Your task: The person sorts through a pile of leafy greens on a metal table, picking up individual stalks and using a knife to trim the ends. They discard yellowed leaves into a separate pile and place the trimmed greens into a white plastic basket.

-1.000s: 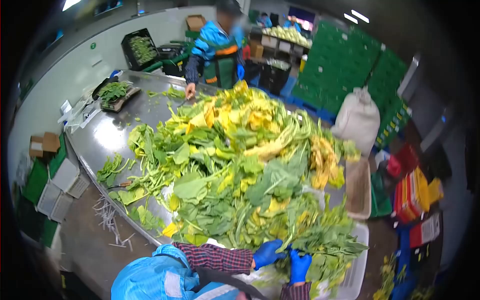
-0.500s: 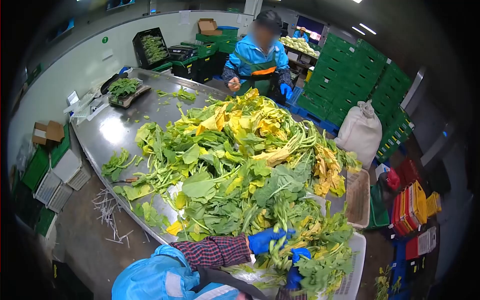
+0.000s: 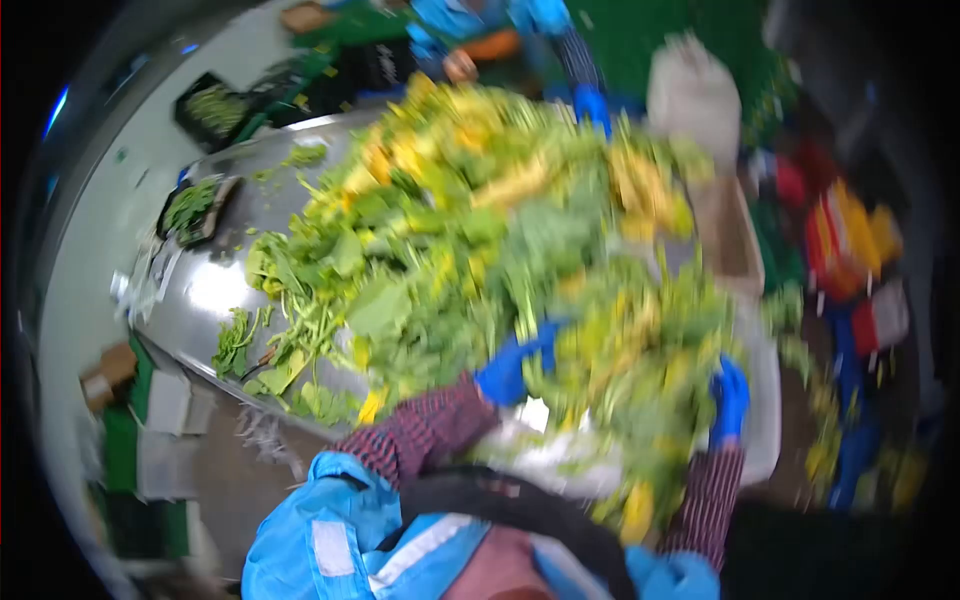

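One dark stand [image 3: 222, 205]: bearing a small pile of leaves on the left of the metal table [image 3: 215, 290].
Leafy heap [image 3: 380, 305]: sprawling over the table, yellowing leaves mixing with green.
Left hand [image 3: 505, 375]: reaching in its blue glove to stems at the heap's near edge; motion is blurring the fingers, so whether they are pinching anything I cannot tell.
Co-worker's gloved hand [image 3: 592, 108]: resting at the heap's far side.
Loose greens [image 3: 640, 350]: lying between the wearer's two hands, touching or nearly touching both; the handling seems to be gathering or shifting them, and any further move is calling for a secure hold on both sides.
Right hand [image 3: 730, 400]: pointing its fingers upward beside the greens' right edge; whether it is gripping I cannot tell.
White crate [image 3: 765, 400]: sitting just beyond the right hand.
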Motion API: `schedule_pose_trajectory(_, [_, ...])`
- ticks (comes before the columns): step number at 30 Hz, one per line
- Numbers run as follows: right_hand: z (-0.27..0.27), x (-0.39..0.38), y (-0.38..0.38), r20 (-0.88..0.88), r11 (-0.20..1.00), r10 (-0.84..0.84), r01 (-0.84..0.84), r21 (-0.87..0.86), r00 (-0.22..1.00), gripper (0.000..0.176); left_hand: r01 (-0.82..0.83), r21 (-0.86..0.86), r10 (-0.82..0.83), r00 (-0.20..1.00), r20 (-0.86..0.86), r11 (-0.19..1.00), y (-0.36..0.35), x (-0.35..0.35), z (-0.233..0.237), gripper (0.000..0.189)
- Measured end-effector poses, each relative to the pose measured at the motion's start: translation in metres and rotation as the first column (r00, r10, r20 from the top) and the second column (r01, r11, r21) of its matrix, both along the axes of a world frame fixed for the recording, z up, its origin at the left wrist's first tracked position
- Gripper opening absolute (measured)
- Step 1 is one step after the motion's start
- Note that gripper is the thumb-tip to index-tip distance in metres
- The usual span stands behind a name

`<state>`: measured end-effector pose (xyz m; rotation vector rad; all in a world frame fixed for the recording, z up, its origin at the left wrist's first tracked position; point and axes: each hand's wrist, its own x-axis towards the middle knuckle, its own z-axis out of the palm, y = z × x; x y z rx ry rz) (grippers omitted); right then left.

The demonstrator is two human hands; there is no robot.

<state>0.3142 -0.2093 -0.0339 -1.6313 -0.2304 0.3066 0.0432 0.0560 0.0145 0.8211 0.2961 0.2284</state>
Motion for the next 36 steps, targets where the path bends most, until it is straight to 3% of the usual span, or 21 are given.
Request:
schedule_pose_trajectory(1, [-0.006, -0.014, 0.015, 0.004, 0.992, 0.087, -0.086, -0.088, 0.996, 0.031, 0.021, -0.025, -0.022, 0.998, -0.059, 0.999, -0.019, -0.013, -0.059, 0.046])
schedule_pose_trajectory(2, [-0.019, -0.022, 0.017, -0.01, 0.97, 0.18, -0.179, -0.166, 0.984, 0.029, -0.115, -0.262, 0.112, 0.993, -0.029, 0.958, 0.001, 0.005, -0.025, 0.051])
schedule_pose_trajectory(3, [-0.052, -0.019, 0.019, 0.005, 0.975, 0.193, -0.191, -0.115, 0.981, 0.026, -0.114, -0.141, 0.118, 0.993, 0.016, 0.983, 0.008, 0.005, -0.041, 0.05])
schedule_pose_trajectory(4, [-0.058, -0.03, 0.025, -0.056, 0.982, 0.153, -0.158, -0.105, 0.987, 0.026, -0.085, -0.243, 0.116, 0.987, 0.115, 0.966, 0.009, 0.007, -0.049, 0.052])
schedule_pose_trajectory(6, [-0.099, -0.037, 0.036, 0.078, 0.984, 0.141, -0.131, -0.122, 0.987, 0.024, -0.05, -0.3, 0.086, 0.99, 0.108, 0.953, 0.009, 0.005, -0.047, 0.053])
schedule_pose_trajectory(9, [-0.123, -0.062, 0.055, -0.019, 0.97, 0.115, -0.116, -0.215, 0.993, 0.044, -0.041, -0.327, 0.059, 0.997, 0.044, 0.944, 0.009, 0.004, -0.052, 0.05])
schedule_pose_trajectory(11, [-0.126, -0.07, 0.068, -0.004, 0.901, 0.115, -0.105, -0.422, 0.993, 0.052, -0.001, -0.344, 0.024, 0.998, 0.063, 0.939, 0.01, 0.005, -0.059, 0.048])
schedule_pose_trajectory(13, [-0.129, -0.075, 0.072, 0.037, 0.894, 0.1, -0.074, -0.441, 0.994, 0.045, -0.02, -0.343, 0.032, 0.999, 0.029, 0.939, 0.004, 0.008, -0.055, 0.049])
schedule_pose_trajectory(15, [-0.146, -0.064, 0.069, -0.013, 0.863, 0.203, -0.185, -0.471, 0.979, 0.035, 0.012, -0.309, -0.015, 1.0, -0.005, 0.951, 0.004, 0.012, -0.055, 0.047])
schedule_pose_trajectory(16, [-0.125, -0.064, 0.065, -0.28, 0.972, 0.178, -0.213, -0.097, 0.943, 0.024, 0.001, -0.312, -0.006, 1.0, -0.016, 0.95, 0.002, 0.014, -0.052, 0.044])
schedule_pose_trajectory(17, [-0.085, -0.066, 0.06, -0.401, 0.981, 0.191, -0.182, 0.062, 0.896, 0.015, 0.002, -0.315, -0.006, 1.0, -0.013, 0.949, 0.003, 0.015, -0.051, 0.044])
schedule_pose_trajectory(19, [-0.042, -0.058, 0.041, -0.361, 0.895, 0.291, -0.12, 0.429, 0.886, 0.015, -0.003, -0.128, -0.007, 0.997, -0.072, 0.992, 0.004, 0.012, -0.05, 0.033])
schedule_pose_trajectory(21, [0.001, -0.056, 0.028, -0.425, 0.872, 0.252, -0.013, 0.49, 0.869, 0.025, -0.018, -0.129, 0.001, 0.992, -0.124, 0.991, -0.002, 0.017, -0.046, 0.026])
schedule_pose_trajectory(22, [0.0, -0.054, 0.025, -0.314, 0.899, 0.235, -0.082, 0.43, 0.92, 0.032, 0.031, -0.076, -0.043, 0.985, -0.165, 0.997, -0.006, 0.022, -0.045, 0.026])
schedule_pose_trajectory(23, [-0.011, -0.049, 0.021, -0.22, 0.96, 0.214, -0.163, 0.226, 0.952, 0.032, 0.079, -0.02, -0.082, 0.975, -0.205, 0.997, -0.01, 0.028, -0.043, 0.025])
schedule_pose_trajectory(25, [-0.021, -0.068, 0.028, -0.228, 0.984, 0.163, -0.14, 0.113, 0.96, 0.033, 0.093, 0.033, -0.08, 0.957, -0.279, 0.995, -0.028, 0.039, -0.042, 0.029])
schedule_pose_trajectory(29, [-0.031, -0.106, 0.049, -0.212, 0.958, 0.251, -0.211, 0.193, 0.945, 0.036, 0.123, 0.209, -0.082, 0.977, -0.194, 0.97, -0.057, 0.052, -0.049, 0.041])
schedule_pose_trajectory(31, [-0.034, -0.118, 0.059, -0.188, 0.947, 0.258, -0.209, 0.244, 0.948, 0.036, 0.113, 0.295, -0.042, 0.971, -0.235, 0.949, -0.065, 0.056, -0.051, 0.044])
schedule_pose_trajectory(36, [-0.011, -0.126, 0.067, -0.185, 0.961, 0.212, -0.17, 0.217, 0.96, 0.032, 0.096, 0.24, -0.005, 0.935, -0.354, 0.966, -0.051, 0.047, -0.052, 0.03])
